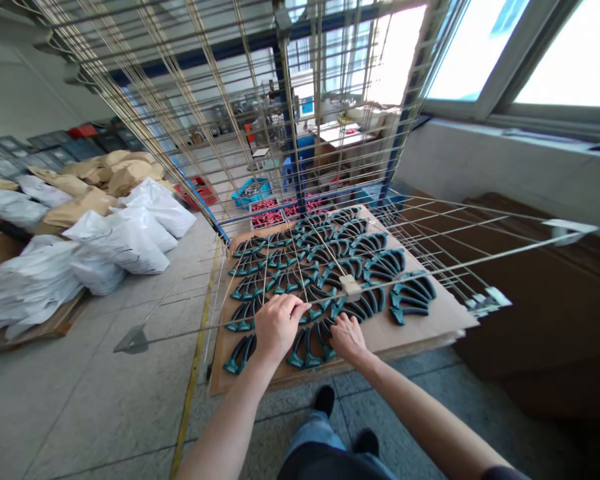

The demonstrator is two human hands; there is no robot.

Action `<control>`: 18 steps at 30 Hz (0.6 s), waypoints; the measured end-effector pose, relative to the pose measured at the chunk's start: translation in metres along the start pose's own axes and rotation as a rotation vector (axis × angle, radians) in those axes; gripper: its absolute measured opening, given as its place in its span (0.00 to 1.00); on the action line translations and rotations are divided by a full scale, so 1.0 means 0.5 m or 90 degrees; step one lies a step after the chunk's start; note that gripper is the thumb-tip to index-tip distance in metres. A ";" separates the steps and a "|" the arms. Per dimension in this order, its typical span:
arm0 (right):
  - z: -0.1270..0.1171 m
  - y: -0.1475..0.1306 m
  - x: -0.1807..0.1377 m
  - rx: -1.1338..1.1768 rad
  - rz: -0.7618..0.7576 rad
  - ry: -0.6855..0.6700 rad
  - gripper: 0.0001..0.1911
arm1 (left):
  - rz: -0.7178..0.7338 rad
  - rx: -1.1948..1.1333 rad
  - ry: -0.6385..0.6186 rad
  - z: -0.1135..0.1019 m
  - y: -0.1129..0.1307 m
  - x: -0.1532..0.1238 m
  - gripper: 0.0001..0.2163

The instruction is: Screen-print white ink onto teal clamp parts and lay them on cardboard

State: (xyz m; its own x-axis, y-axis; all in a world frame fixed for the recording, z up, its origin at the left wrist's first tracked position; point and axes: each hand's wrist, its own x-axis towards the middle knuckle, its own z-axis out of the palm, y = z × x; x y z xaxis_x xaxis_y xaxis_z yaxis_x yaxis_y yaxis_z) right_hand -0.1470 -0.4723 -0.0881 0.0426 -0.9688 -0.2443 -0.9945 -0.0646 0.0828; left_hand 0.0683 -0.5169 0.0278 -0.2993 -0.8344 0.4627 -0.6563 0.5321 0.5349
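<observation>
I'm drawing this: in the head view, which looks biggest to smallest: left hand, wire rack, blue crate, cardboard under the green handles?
1. Wire rack
2. Cardboard
3. Left hand
4. Blue crate, farther away, so real size is unsure

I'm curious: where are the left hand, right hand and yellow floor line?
Left hand (277,325), head view: its back.
Right hand (349,339), head view: its back.
Yellow floor line (193,375), head view: middle stretch.

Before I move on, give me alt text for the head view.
A person's left hand grips the front bar of a wire rack while the right hand touches curved dark-green parts laid in rows on cardboard. Sacks are piled on the left.
</observation>
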 end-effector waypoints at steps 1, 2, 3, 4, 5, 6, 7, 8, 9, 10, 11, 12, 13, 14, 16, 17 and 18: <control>-0.002 0.003 0.001 -0.002 -0.009 -0.005 0.09 | 0.004 -0.001 -0.002 0.001 -0.001 -0.001 0.12; -0.005 0.005 0.001 -0.003 -0.017 -0.009 0.09 | 0.009 -0.002 -0.002 0.001 -0.003 -0.002 0.12; -0.007 0.008 0.000 -0.004 -0.023 -0.012 0.09 | 0.012 -0.002 -0.001 0.001 -0.004 -0.003 0.11; -0.010 0.011 -0.003 -0.004 -0.028 -0.013 0.09 | 0.015 -0.003 0.000 0.001 -0.005 -0.003 0.11; -0.013 0.013 -0.007 -0.003 -0.031 -0.013 0.09 | 0.018 -0.002 -0.001 0.001 -0.006 -0.003 0.11; -0.016 0.016 -0.013 -0.001 -0.033 -0.012 0.09 | 0.020 -0.001 -0.002 0.001 -0.007 -0.002 0.12; -0.019 0.019 -0.021 0.000 -0.034 -0.010 0.08 | 0.023 0.001 -0.003 0.001 -0.008 -0.002 0.12; -0.023 0.023 -0.030 0.002 -0.035 -0.008 0.09 | 0.024 0.003 -0.004 0.000 -0.009 -0.001 0.12; -0.027 0.029 -0.042 0.004 -0.035 -0.006 0.09 | 0.027 0.006 -0.005 0.000 -0.009 0.001 0.12; -0.031 0.037 -0.054 0.006 -0.037 -0.003 0.09 | 0.029 0.008 -0.004 -0.001 -0.009 0.002 0.13; -0.034 0.048 -0.066 0.006 -0.041 0.000 0.09 | 0.032 0.009 -0.001 -0.001 -0.009 0.003 0.13; -0.037 0.062 -0.079 0.002 -0.049 0.001 0.10 | 0.035 0.009 0.002 -0.001 -0.009 0.003 0.13; -0.040 0.079 -0.091 -0.007 -0.059 0.000 0.10 | 0.037 0.009 0.004 0.000 -0.009 0.003 0.13; -0.042 0.098 -0.100 -0.017 -0.070 -0.004 0.09 | 0.039 0.009 0.004 0.001 -0.009 0.003 0.13; -0.045 0.141 -0.113 -0.039 -0.088 -0.018 0.08 | 0.040 0.011 0.005 0.003 -0.010 0.001 0.12; -0.046 0.162 -0.115 -0.046 -0.095 -0.026 0.07 | 0.038 0.011 0.003 0.004 -0.010 -0.001 0.12; -0.047 0.183 -0.114 -0.050 -0.102 -0.032 0.06 | 0.037 0.011 0.001 0.005 -0.010 -0.002 0.12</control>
State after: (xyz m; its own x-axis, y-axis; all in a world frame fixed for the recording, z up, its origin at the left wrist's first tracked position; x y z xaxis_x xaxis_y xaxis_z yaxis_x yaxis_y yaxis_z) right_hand -0.2380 -0.4286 -0.0440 0.1930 -0.9314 -0.3085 -0.9648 -0.2373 0.1130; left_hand 0.0701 -0.5191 0.0228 -0.3362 -0.8019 0.4939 -0.6495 0.5771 0.4950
